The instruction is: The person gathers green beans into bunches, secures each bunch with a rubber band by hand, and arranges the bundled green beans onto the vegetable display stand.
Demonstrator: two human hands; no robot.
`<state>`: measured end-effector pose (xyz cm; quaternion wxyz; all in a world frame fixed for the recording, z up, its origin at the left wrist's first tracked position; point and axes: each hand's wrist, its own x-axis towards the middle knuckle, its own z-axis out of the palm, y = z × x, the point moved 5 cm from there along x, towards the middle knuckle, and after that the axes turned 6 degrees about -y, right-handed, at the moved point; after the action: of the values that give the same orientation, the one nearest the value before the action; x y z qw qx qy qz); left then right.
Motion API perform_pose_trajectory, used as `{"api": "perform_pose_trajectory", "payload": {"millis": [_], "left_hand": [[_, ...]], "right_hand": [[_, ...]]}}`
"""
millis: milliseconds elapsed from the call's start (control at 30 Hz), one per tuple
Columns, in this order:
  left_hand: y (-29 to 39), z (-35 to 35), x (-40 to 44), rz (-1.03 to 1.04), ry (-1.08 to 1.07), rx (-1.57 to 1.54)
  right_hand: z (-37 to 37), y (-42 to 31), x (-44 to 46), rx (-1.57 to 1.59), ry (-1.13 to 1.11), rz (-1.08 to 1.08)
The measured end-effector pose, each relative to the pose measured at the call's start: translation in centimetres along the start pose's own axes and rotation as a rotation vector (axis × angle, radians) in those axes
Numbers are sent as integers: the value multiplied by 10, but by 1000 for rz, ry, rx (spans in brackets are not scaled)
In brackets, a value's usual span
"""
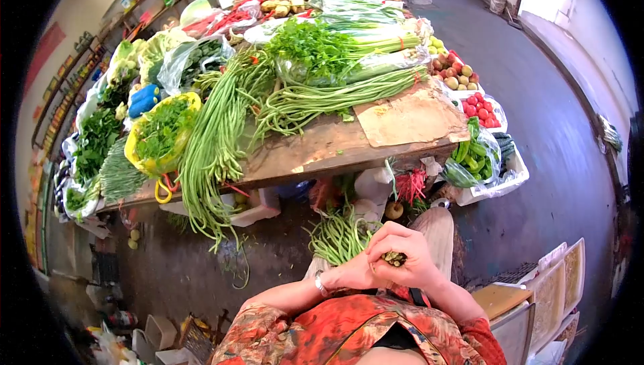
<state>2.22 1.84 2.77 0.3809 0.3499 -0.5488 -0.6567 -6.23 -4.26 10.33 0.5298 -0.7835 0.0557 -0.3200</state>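
Just in front of my body, a bunch of green long beans (337,236) is held by both of my hands. My right hand (409,252) wraps around the stem end, whose dark tips (394,258) poke out between its fingers. Against it lies my left hand (357,271), with a bracelet (320,284) at the wrist; it is closed around the bunch, its fingers largely hidden. The loose ends of the beans spread away past my left hand, over my lap. Ahead, more long beans (218,140) drape over the table's front edge.
A wooden table (308,143) bears piled vegetables, a cardboard sheet (402,117), and a yellow bag of greens (164,133). Boxes with tomatoes (480,109) and green peppers (475,153) stand at its right. A wooden-seated chair (500,298) is beside me at right. Bins (161,331) stand at lower left.
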Motion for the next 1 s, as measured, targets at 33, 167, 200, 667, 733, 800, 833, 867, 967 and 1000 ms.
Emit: {"api": "perform_pose_trajectory", "payload": {"millis": [33,167,200,667,733,800,833,867,967,1000], "left_hand": [[-8,1,-1,-60,-18,39],[-33,2,-4,-156,-39,-78],[-37,3,-3,-171,-49,-122],[91,-40,10,170,264,196],[121,-37,16,290,319,61],[157,-33,18,441,209,-7],[175,-32,16,502,267,0],[196,-29,16,623,272,46],[241,-42,10,867,202,65],[251,-48,7,883,202,40]], "right_hand": [[-1,0,0,-4,7,3],[1,0,1,-15,-13,-3],[1,0,2,-13,-14,-3],[4,23,3,109,32,103],[17,31,1,-49,178,85],[17,47,1,-264,252,54],[16,58,4,-232,246,73],[15,66,7,-199,238,92],[4,64,-3,-372,241,206],[-2,74,-7,-381,238,243]]}}
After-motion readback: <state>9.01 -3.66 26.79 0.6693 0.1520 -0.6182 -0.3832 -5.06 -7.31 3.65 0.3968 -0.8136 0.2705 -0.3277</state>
